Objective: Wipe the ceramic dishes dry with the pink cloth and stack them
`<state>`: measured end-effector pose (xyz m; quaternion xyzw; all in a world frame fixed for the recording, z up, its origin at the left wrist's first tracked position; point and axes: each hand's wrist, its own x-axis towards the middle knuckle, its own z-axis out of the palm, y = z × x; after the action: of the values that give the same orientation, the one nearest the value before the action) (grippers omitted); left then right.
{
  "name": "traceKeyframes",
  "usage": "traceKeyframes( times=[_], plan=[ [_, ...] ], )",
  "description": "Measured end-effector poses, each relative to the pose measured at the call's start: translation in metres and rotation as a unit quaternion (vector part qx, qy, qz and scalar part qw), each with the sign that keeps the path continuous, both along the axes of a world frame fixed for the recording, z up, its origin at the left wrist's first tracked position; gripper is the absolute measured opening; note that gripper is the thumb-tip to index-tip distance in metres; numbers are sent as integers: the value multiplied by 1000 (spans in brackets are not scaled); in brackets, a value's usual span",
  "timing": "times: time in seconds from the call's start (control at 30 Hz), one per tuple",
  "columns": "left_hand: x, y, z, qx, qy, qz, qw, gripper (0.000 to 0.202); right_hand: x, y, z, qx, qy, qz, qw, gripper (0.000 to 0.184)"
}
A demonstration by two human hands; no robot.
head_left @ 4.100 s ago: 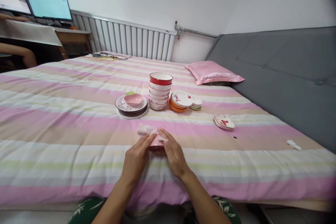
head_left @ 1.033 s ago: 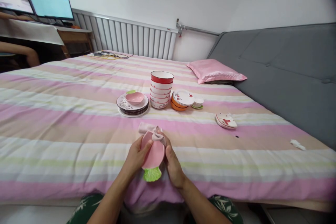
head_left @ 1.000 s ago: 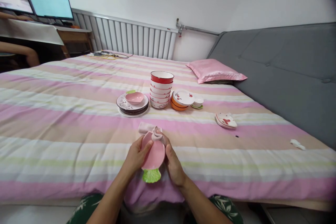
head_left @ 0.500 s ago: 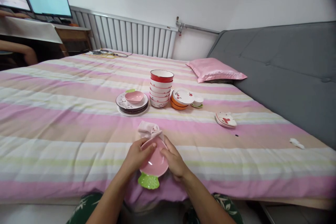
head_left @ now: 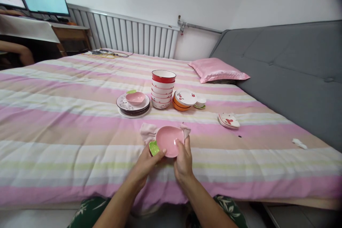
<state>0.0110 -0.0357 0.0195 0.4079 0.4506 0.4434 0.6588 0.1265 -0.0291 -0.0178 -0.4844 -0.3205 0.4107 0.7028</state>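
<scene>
Above striped bedding (head_left: 66,121), both hands' grips (head_left: 149,160) (head_left: 182,158) clasp the pink bowl (head_left: 169,140) between them.

The bed (head_left: 66,121) in front of me is carrying everything under a pink, green and cream striped cover. A stack of red-rimmed bowls (head_left: 163,89) is standing near its middle. Just left of that stack, a pile of plates (head_left: 133,107) is sitting; just right of it, orange bowls (head_left: 179,105) are resting under a flowered plate. Farther right of the stack, small flowered dishes (head_left: 229,120) are lying. Behind and right of it, a pink pillow (head_left: 217,71) is lying.
</scene>
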Motion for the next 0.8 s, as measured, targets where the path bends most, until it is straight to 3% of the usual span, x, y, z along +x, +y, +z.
traceKeyframes(
  times=[0.3, 0.57, 0.8],
  plan=[
    [-7, 9, -9, 43, 23, 66, 997, 25, -2, -6, 9, 70, -31, 69, 995, 49],
    [-14, 14, -9, 110, 110, 70, 985, 32, 4, -3, 18, 103, -59, 89, 989, 28],
    [-19, 15, -6, 135, 171, 60, 974, 35, 9, -6, 27, 106, -120, 100, 982, 25]
  ],
)
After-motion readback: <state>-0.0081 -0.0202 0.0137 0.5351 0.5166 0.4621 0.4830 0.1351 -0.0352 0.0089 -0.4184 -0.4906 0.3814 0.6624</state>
